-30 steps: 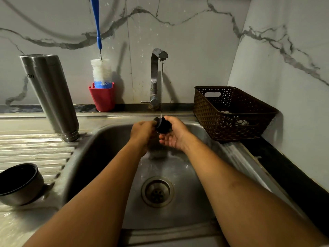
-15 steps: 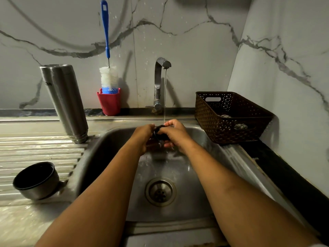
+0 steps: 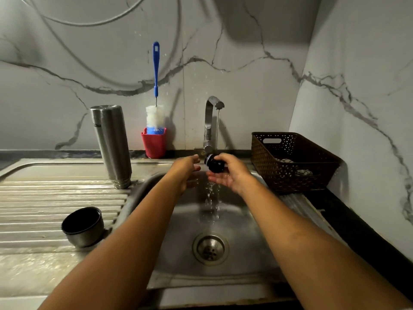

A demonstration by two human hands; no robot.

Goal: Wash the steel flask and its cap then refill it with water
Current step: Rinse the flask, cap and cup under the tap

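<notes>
Head view: the wet cap (image 3: 215, 166), judged light and slippery, is pinched round its sides by the right hand (image 3: 232, 174) under the running tap (image 3: 209, 126), with the left hand (image 3: 187, 173) slack and empty.

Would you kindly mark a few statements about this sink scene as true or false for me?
1. The right hand holds the black cap under the running tap. True.
2. The left hand grips the cap as well. False: its fingers are open beside the cap.
3. The steel flask stands mouth down on the drainboard. True.
4. The bottle brush lies in the sink. False: it stands in the red cup by the wall.
5. The brown basket sits left of the sink. False: it sits to the right of it.
</notes>
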